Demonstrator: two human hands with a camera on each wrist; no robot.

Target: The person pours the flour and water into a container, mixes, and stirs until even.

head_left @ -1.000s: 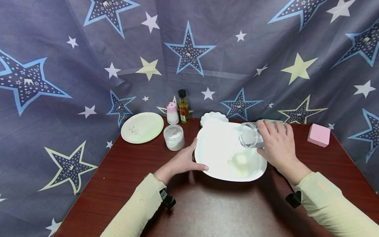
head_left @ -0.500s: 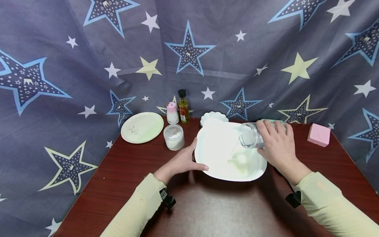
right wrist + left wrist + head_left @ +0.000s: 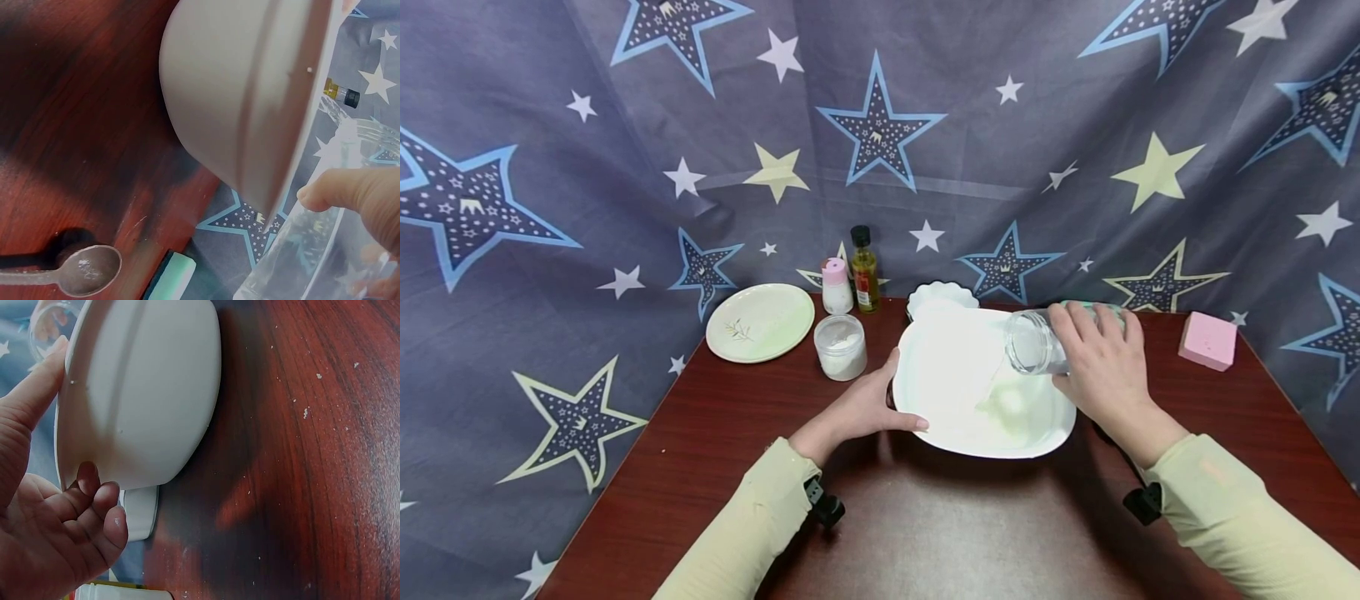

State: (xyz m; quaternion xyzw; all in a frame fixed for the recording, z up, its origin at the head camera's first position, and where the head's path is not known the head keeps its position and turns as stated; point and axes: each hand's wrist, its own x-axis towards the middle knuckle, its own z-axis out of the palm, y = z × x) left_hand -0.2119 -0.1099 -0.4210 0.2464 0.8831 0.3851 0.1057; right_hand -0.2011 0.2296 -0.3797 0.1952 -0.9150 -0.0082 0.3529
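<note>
The right hand [image 3: 1101, 367] grips the tipped glass jar [image 3: 1033, 342] over the white bowl [image 3: 947, 367]; the pale puddle has spread slightly. The left hand [image 3: 865, 408] pinches the bowl's left rim, unmoved.

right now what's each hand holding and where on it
The right hand grips a clear jar round its body, tipped mouth-first over the white bowl. The left hand holds that bowl by its left rim, thumb on the edge.
</note>
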